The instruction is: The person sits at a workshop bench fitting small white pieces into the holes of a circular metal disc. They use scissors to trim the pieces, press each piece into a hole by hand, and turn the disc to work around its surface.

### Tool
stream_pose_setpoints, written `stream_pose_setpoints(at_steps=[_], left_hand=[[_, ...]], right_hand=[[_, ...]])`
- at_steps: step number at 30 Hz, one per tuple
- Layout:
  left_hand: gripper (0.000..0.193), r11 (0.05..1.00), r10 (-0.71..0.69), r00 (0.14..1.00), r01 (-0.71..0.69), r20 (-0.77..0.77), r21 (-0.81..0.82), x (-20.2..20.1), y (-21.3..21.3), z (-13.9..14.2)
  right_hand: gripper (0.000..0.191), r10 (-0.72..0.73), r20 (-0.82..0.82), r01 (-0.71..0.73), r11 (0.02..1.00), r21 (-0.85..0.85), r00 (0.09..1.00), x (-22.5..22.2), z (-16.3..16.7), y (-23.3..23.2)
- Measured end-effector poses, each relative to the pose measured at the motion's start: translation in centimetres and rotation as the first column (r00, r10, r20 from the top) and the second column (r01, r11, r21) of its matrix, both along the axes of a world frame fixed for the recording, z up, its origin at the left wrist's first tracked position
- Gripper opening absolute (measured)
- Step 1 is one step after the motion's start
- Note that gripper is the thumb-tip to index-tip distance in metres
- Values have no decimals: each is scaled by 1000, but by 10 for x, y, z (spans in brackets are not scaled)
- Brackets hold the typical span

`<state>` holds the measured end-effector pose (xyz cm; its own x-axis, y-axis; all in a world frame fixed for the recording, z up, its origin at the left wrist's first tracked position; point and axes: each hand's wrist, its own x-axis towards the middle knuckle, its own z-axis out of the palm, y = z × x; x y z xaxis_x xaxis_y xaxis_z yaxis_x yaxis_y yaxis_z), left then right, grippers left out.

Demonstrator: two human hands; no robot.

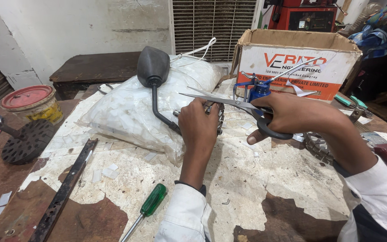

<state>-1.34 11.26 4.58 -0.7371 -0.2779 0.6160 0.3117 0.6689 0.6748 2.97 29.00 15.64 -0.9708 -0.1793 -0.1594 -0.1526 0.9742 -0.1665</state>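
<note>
While gripped rightward, scissors open.

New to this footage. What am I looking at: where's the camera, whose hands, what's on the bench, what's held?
There is one picture, taken by a camera worn on a person's head and looking down at their own two bare hands; no machine is involved. The surface is a worn workbench with peeling pale covering. The right hand holds scissors with dark handles, blades pointing left. The left hand grips a small toothed part, mostly hidden by the fingers. Just behind it a black vehicle mirror on a stem lies on a clear plastic bag of small white pieces. Also on the bench: a green-handled screwdriver, a dark metal bar, a blue oil can, a printed cardboard box and a red-lidded tin.
</note>
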Motion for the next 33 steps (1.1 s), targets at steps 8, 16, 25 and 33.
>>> stream_pose_setpoints(at_steps=[8,16,25,33], left_hand=[[30,999,-40,999,40,3,5,-5,-1,-2],[32,999,-39,999,38,-8,-7,-4,-1,-2],[29,998,-68,997,68,-32,10,0,-3,3],[26,991,-89,996,90,16,-103,1,-5,2]], right_hand=[[89,-33,-56,34,999,13,998,3,6,-6],[81,-60,-60,55,996,-73,996,-13,-9,2],[64,50,-26,-47,995,90,998,-69,-66,10],[64,127,325,-218,940,261,937,-84,-81,36]])
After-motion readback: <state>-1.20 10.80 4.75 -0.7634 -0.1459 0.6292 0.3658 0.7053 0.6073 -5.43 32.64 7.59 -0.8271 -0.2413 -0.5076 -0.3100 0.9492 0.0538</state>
